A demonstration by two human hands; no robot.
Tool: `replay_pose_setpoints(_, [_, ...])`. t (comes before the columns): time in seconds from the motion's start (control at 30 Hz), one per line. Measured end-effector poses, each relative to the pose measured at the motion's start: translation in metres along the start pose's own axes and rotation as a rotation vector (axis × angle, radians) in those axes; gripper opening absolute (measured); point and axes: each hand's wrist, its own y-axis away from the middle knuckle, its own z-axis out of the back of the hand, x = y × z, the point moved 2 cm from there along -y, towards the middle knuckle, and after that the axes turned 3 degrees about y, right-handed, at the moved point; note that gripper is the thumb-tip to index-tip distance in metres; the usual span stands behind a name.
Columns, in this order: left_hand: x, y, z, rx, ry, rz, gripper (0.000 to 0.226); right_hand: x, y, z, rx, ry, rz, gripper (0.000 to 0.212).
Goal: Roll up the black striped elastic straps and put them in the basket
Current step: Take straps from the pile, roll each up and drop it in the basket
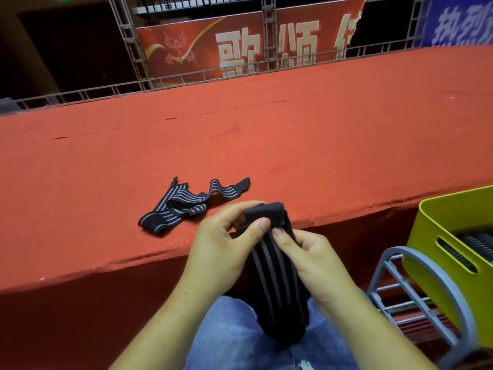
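Left hand (224, 236) and right hand (306, 252) pinching striped strap (277, 276), second strap (184, 204) on red table (293, 134)

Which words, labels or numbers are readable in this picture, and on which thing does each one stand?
"歌颂": large white characters on the red banner; a third character at its torn edge is cut off.
Small yellow characters under that banner's emblem: too blurred to read.
"热烈", probably: white characters on the blue banner, cut by the frame edge.
No text visible on the held strap, the loose strap or the basket.
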Motion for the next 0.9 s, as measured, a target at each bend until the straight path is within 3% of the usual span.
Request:
replay_pose_setpoints(0.1, [0.001,-0.001,0.001,-0.029,-0.045,-0.036,0.027,0.002,0.000,-0.001,0.023,-0.042,-0.011,0.030])
replay_pose_setpoints(0.33, [0.000,-0.002,0.000,-0.034,-0.021,-0.100,0.034,0.003,-0.003,-0.001,0.052,-0.197,-0.056,0.031])
replay_pose_setpoints(0.53, [0.000,-0.001,-0.003,-0.009,0.000,-0.106,0.044,0.008,-0.004,-0.003,0.073,-0.425,-0.119,0.050])
replay_pose_setpoints(0.6, [0.001,-0.001,-0.004,-0.009,0.001,-0.094,0.044,0.011,-0.003,-0.003,0.101,-0.364,-0.078,0.055])
replay_pose_setpoints(0.7, [0.005,-0.001,-0.005,-0.006,-0.005,-0.077,0.041,0.009,-0.003,-0.002,0.108,-0.184,-0.001,0.043])
replay_pose_setpoints(0.8, [0.007,0.000,-0.003,0.095,0.034,-0.012,0.044,0.008,-0.004,0.002,0.118,-0.164,0.019,0.028])
replay_pose_setpoints(0.9, [0.004,0.002,0.001,0.181,0.098,0.054,0.047,0.012,-0.005,0.008,0.145,-0.121,0.041,0.026])
